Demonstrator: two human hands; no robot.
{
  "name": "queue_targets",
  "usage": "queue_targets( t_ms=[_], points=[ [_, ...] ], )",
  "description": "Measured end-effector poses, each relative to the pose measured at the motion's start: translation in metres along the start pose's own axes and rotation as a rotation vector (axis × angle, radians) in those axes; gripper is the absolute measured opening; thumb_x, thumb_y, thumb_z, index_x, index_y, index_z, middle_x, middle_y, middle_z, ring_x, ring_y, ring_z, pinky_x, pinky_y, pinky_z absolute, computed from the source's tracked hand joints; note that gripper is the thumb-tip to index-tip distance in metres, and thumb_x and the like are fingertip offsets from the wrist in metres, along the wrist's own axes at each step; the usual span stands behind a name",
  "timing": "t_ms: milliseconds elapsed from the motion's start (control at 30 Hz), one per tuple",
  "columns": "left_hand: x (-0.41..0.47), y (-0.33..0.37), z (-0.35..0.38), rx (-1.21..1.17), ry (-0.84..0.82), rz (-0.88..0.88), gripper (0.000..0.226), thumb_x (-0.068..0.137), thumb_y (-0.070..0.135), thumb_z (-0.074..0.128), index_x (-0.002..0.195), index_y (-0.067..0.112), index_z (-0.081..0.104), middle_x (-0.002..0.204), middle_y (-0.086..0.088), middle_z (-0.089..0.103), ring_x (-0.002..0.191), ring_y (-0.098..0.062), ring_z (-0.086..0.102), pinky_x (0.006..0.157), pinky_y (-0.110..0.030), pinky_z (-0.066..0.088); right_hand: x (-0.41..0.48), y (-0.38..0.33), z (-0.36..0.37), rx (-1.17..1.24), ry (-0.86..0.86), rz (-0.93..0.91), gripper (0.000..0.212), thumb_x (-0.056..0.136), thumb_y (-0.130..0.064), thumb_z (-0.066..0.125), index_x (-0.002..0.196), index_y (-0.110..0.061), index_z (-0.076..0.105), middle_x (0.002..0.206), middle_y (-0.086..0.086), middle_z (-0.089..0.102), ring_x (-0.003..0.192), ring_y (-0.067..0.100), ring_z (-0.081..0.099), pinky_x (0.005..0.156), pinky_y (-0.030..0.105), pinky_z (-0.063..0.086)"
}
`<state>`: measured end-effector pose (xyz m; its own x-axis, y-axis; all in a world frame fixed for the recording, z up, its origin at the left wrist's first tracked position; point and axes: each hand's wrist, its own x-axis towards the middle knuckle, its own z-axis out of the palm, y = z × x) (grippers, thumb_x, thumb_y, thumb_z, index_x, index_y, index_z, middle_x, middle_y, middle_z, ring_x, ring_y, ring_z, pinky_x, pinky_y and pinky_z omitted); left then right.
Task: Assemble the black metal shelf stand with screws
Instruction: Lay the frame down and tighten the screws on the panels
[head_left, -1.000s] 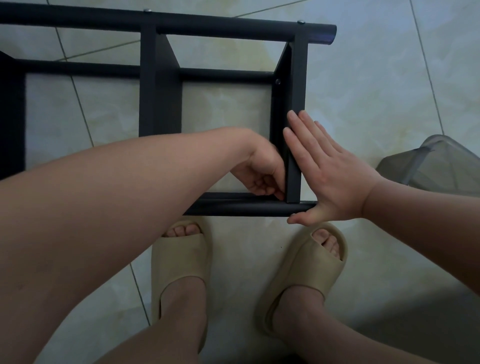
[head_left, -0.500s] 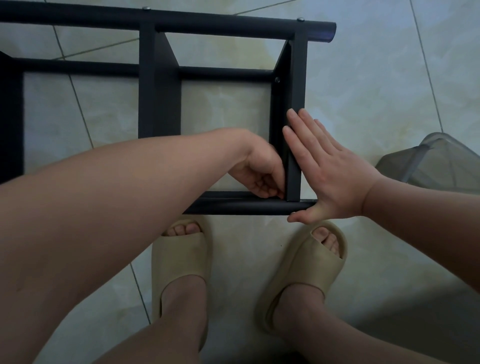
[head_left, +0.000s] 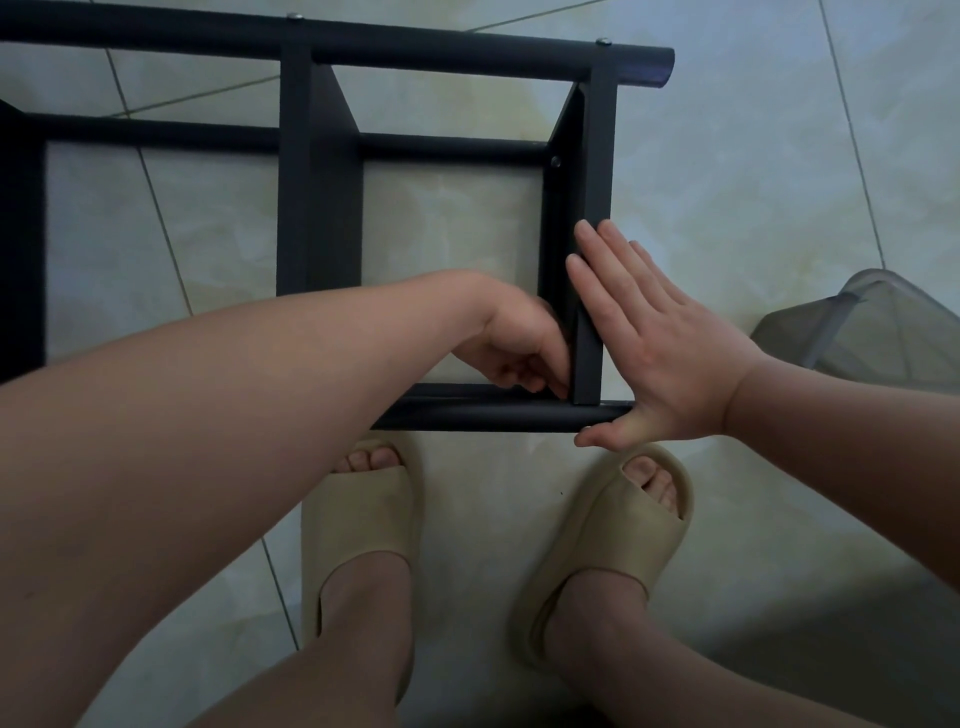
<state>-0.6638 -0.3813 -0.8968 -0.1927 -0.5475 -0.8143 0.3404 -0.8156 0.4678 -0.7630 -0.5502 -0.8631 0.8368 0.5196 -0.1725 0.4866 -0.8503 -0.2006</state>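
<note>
**Near-right corner joint in hand; fastening not confirmed.**

The stand lies on the floor, its near tube just ahead of the sandals. The left hand, fingers curled, is inside the corner where the end bar meets that tube; I cannot tell whether it pinches a screw. The right hand is flat, fingers together, pressed on the bar's outer face. Risks: a screw started blind may cross-thread or drop by the feet, and if the flat hand slips, the holes may part. The left forearm and hand obstruct sight of the joint. Farther off, a screw head sits on the far tube. A grey bin stands apart, right.
</note>
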Motion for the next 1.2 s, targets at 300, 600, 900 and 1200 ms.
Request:
queue_targets(
  t_ms=[300, 600, 900, 1200],
  points=[
    [-0.0049, 0.0019, -0.0037, 0.014, -0.023, -0.015, 0.011, 0.091, 0.005, 0.063, 0.094, 0.015, 0.068, 0.077, 0.004, 0.068, 0.067, -0.008, 0.054, 0.059, -0.019, 0.036, 0.0, 0.0, -0.0002, 0.003, -0.001, 0.003, 0.133, 0.076, -0.091, 0.043, 0.157, 0.009, 0.009, 0.165, 0.029, 0.0, 0.155, 0.044, 0.0, 0.125, 0.057, 0.014],
    [-0.0019, -0.0012, -0.0008, 0.014, -0.013, -0.008, 0.011, 0.092, 0.009, 0.064, 0.087, 0.018, 0.068, 0.07, 0.007, 0.068, 0.063, -0.007, 0.054, 0.06, -0.021, 0.035, -0.0001, 0.0012, 0.001, -0.002, 0.003, -0.004, 0.133, 0.077, -0.092, 0.039, 0.158, 0.008, 0.007, 0.166, 0.029, 0.0, 0.155, 0.043, -0.001, 0.126, 0.057, 0.012],
    [-0.0034, 0.0007, 0.0005, 0.01, 0.004, 0.014, 0.01, 0.09, 0.005, 0.066, 0.092, 0.015, 0.067, 0.069, 0.006, 0.066, 0.064, -0.007, 0.054, 0.062, -0.02, 0.038, -0.0002, 0.0013, 0.0018, 0.001, 0.013, -0.007, 0.131, 0.078, -0.093, 0.036, 0.158, 0.006, 0.004, 0.166, 0.027, -0.003, 0.155, 0.041, -0.003, 0.126, 0.055, 0.012],
    [-0.0042, -0.0053, -0.0015, -0.028, 0.035, 0.006, 0.007, 0.091, 0.015, 0.065, 0.096, 0.016, 0.071, 0.08, 0.005, 0.071, 0.065, -0.009, 0.054, 0.065, -0.022, 0.044, -0.0002, 0.0017, 0.0029, 0.001, 0.012, -0.009, 0.131, 0.078, -0.093, 0.035, 0.159, 0.006, 0.005, 0.166, 0.027, -0.003, 0.155, 0.041, -0.003, 0.126, 0.055, 0.011]
  ],
)
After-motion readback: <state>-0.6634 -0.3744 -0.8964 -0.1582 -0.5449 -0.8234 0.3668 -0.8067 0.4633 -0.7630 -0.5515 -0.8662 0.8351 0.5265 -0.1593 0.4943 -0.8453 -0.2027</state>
